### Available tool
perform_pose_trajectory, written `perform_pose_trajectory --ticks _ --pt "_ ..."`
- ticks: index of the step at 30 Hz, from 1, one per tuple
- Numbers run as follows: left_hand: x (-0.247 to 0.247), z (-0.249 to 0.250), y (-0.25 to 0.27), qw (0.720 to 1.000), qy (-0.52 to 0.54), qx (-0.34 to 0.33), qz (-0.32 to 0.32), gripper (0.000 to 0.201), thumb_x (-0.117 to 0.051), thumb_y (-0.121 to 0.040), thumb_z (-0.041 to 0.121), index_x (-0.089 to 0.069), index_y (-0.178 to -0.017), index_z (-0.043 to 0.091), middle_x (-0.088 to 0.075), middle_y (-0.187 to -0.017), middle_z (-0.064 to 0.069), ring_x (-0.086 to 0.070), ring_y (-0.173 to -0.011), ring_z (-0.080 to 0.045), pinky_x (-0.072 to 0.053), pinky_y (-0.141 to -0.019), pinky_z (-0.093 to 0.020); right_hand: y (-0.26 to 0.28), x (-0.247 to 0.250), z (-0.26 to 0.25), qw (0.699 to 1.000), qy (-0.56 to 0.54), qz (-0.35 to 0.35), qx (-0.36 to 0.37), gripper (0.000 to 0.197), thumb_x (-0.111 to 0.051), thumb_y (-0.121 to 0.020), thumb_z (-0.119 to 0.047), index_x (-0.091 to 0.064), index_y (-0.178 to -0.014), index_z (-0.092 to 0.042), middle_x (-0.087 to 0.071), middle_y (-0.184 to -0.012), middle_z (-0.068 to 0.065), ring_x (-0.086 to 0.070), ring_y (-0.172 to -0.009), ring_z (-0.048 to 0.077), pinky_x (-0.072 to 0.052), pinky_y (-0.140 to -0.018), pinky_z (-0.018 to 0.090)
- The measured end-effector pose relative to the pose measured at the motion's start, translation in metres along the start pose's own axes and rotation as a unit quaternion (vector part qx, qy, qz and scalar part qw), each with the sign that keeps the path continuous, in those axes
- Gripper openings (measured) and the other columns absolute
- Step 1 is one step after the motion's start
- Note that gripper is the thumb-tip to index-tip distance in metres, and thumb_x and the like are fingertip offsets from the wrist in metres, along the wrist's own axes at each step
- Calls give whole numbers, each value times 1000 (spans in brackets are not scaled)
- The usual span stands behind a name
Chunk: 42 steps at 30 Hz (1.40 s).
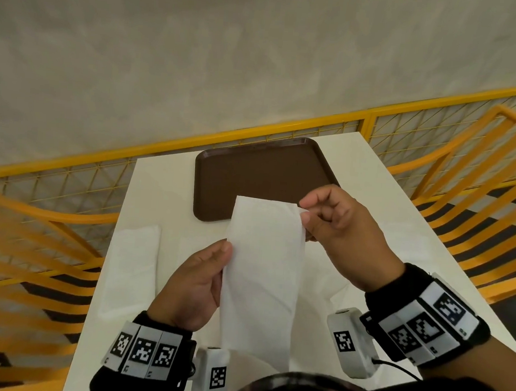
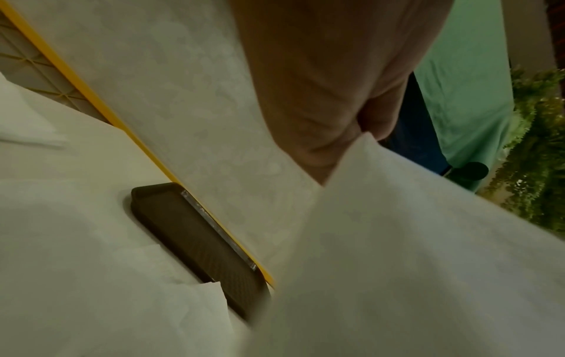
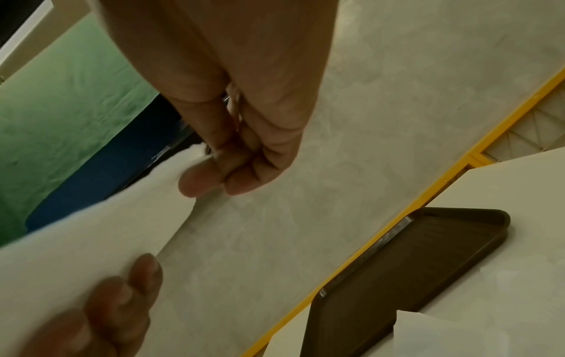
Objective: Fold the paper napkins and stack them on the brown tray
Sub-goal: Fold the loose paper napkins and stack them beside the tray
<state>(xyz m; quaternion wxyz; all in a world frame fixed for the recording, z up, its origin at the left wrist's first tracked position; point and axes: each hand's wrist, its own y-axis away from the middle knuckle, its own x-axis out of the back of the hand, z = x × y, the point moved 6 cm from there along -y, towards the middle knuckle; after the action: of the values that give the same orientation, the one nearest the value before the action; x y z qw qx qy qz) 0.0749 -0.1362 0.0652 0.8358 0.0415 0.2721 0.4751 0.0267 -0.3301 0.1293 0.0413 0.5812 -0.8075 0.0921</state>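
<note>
A long white paper napkin (image 1: 263,275) hangs in the air above the white table (image 1: 385,234), folded into a narrow strip. My left hand (image 1: 211,271) holds its left edge between thumb and fingers. My right hand (image 1: 307,217) pinches its top right corner; the right wrist view shows that hand (image 3: 214,169) with the napkin (image 3: 91,232) running down to the left fingers (image 3: 122,302). The brown tray (image 1: 252,170) lies bare at the table's far side, behind the napkin. In the left wrist view the napkin (image 2: 412,265) fills the lower right, beside the tray (image 2: 195,241).
More flat napkins lie on the table: one at the left (image 1: 132,266) and others under my hands (image 1: 321,279). A yellow mesh fence (image 1: 193,145) runs behind the table, and orange slatted chairs (image 1: 472,167) stand at both sides.
</note>
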Motion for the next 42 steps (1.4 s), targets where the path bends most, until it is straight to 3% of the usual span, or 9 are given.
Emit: perform_pose_trajectory --ticks 4,7,13,17,24,29,34,38,42 --pt "-6 2 2 999 -17 -18 -21 35 -48 -83 25 -63 -111 12 -71 -111 -3 -68 -101 -12 -55 -84 -22 1 4 2 999 8 31 -2 13 -57 -89 -3 -58 -86 -15 -71 -73 10 -67 -69 21 -56 -79 45" --pt "-8 4 4 998 -45 -43 -24 27 -42 -93 19 -65 -107 14 -72 -106 -1 -68 -97 -10 -55 -73 -18 1 5 1 999 9 39 -13 13 -57 -87 -3 -64 -83 -14 -67 -67 3 -61 -64 11 -53 -69 35" --pt "-9 7 5 990 -106 -89 -1 30 -48 -86 29 -64 -107 14 -70 -113 -6 -64 -108 -20 -50 -87 -29 2 1 -6 1000 -22 11 -7 42 -76 -70 -51 -66 -83 -11 -62 -69 1 -56 -65 14 -50 -67 33" --pt "-9 6 4 986 -120 -112 15 22 -53 -91 31 -67 -102 17 -69 -113 -8 -63 -109 -25 -49 -92 -36 4 -1 -11 999 28 19 27 20 -76 -73 -37 -67 -77 -19 -60 -72 17 -52 -62 37 -48 -60 43" --pt "-10 4 5 989 -94 -110 9 38 -57 -83 29 -55 -119 18 -71 -105 -11 -66 -97 -25 -53 -82 -37 -1 2 -4 995 75 59 13 16 -69 -85 -27 -63 -74 -17 -65 -71 11 -58 -68 34 -52 -67 45" --pt "-2 4 7 986 -84 -131 66 25 -54 -89 8 -48 -103 28 -55 -74 -14 -43 -68 -23 -39 -63 -31 -4 0 0 994 90 65 8 19 -66 -84 -30 -57 -73 -19 -64 -75 15 -60 -74 34 -52 -70 47" --pt "1 5 13 970 -156 -181 56 21 -59 -79 6 -65 -76 25 -63 -73 4 -51 -59 -4 -42 -57 -16 -6 -7 6 993 102 57 -11 21 -65 -86 -25 -53 -70 -18 -58 -66 5 -52 -63 18 -46 -61 34" --pt "10 -4 13 967 -195 -155 61 35 -55 -88 -7 -72 -95 23 -67 -71 1 -60 -68 -10 -48 -66 -16 -8 -18 14 994 96 31 -44 15 -61 -86 -21 -51 -75 -16 -51 -61 -5 -47 -57 6 -43 -57 26" --pt "60 1 7 948 -257 -138 128 51 -51 -88 -8 -66 -108 36 -66 -79 -16 -57 -70 -19 -50 -71 -25 -9 -26 24 994 47 -17 -93 16 -63 -86 -26 -52 -98 -24 -71 -79 -1 -69 -77 10 -55 -85 44"
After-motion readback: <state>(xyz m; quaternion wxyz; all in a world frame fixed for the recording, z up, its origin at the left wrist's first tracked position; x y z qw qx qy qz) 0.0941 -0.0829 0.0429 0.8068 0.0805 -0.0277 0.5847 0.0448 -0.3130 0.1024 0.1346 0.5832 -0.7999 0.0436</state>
